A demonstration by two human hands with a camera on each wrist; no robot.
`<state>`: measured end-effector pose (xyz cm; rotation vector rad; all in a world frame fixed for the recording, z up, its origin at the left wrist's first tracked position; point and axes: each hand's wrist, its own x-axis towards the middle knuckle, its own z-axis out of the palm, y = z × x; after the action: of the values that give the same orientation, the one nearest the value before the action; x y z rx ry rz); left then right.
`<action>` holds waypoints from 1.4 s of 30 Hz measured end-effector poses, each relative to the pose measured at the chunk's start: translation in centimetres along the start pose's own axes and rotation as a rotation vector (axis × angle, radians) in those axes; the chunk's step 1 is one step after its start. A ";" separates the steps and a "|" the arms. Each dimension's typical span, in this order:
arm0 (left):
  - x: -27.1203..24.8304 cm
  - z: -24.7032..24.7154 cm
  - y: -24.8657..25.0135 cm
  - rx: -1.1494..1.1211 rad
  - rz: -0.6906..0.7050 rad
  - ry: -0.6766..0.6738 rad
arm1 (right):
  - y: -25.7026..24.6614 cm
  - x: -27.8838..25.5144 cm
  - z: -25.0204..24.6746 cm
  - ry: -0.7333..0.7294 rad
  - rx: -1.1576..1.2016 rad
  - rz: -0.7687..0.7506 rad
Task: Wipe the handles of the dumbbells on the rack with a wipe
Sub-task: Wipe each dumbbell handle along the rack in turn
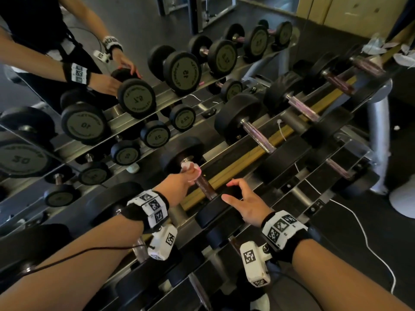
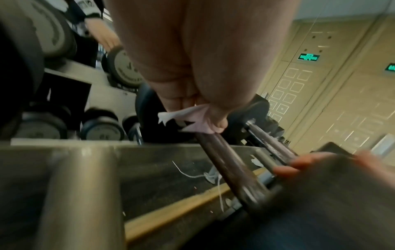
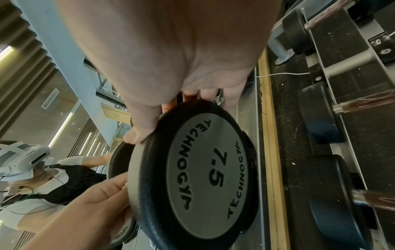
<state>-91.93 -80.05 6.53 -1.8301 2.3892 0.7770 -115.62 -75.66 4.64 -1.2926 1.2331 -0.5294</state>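
The left hand (image 1: 177, 182) is clasping a wipe (image 1: 190, 170) around the dumbbell handle (image 1: 205, 187). The right hand (image 1: 244, 204) is curling its fingers and thumb over the near weight head (image 3: 205, 177), steadying it on the rack (image 1: 298, 194).

— What's behind the rack?
— A mirror (image 1: 139, 23), reflecting a person in black.
— And on the floor?
— A white cable (image 1: 368, 241) trails across it. A wooden strip (image 1: 244, 158) runs along beneath. Beige panelled wall (image 2: 342, 101), green lit signs (image 2: 308, 57).

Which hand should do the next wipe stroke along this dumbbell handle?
Left. The left hand already grips the white wipe around the dark metal handle; the right hand steadies the black 7.5 end plate.
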 end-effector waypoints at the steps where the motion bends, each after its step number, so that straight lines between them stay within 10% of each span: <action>1: -0.3 0.4 0.5 -0.021 0.004 -0.008 | 0.1 0.0 0.0 0.002 -0.002 -0.004; 8: -3.5 2.2 1.3 -0.062 0.042 -0.200 | 0.3 0.2 0.2 0.031 0.001 0.018; 14: -1.3 -2.5 1.0 -0.767 -0.129 0.119 | 0.5 0.2 0.4 0.047 0.050 0.031; 23: 1.9 -3.0 0.5 -0.372 -0.027 0.359 | 0.9 0.4 0.4 0.048 0.079 0.010; 29: 2.0 -0.3 0.8 -0.105 0.071 -0.009 | 0.8 0.3 0.5 0.060 0.084 -0.019; 42: 1.1 2.2 1.7 0.353 0.231 -0.130 | 1.4 0.7 0.4 0.063 0.056 -0.021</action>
<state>-94.36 -79.82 4.89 -1.3508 2.4844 0.4310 -115.46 -75.68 2.99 -1.2512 1.2493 -0.6203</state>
